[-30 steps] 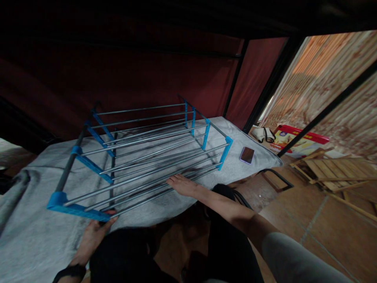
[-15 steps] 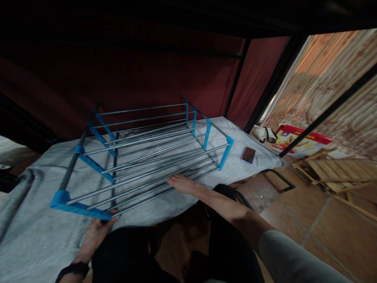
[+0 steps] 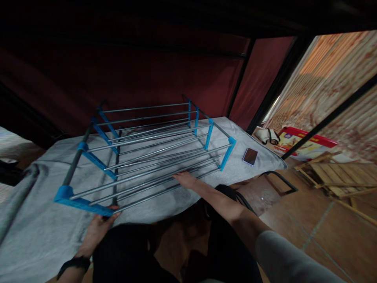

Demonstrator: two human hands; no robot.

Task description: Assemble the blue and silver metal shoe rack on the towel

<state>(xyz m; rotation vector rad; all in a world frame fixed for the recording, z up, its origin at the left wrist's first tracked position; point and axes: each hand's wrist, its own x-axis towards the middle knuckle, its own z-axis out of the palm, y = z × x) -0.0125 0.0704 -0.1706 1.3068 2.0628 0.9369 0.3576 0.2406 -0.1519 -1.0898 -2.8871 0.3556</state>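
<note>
A rack of grey metal rods (image 3: 147,138) with blue plastic connectors (image 3: 85,205) lies on a grey blanket (image 3: 29,236). My left hand (image 3: 100,226) is closed around the near left end of a blue connector, where the front rod enters it; its fingertips curl partly out of sight beneath. Farther right, at the middle of the rack's front, my right hand (image 3: 185,179) has its fingers over one of the lower rods. Its thumb and the underside of that grip are hidden. Some of the rods run at a slant to the others.
A phone-like flat object (image 3: 250,156) lies on the blanket right of the rack. Dark frame bars and a reddish panel (image 3: 165,78) stand behind. On the tiled floor to the right are a red and yellow box (image 3: 303,143), a white bag (image 3: 266,135) and a folded wooden chair (image 3: 341,177).
The view has shifted slightly, so the rack appears a little farther right. My right hand has moved slightly away from me over the rods. My left hand stays at the same corner.
</note>
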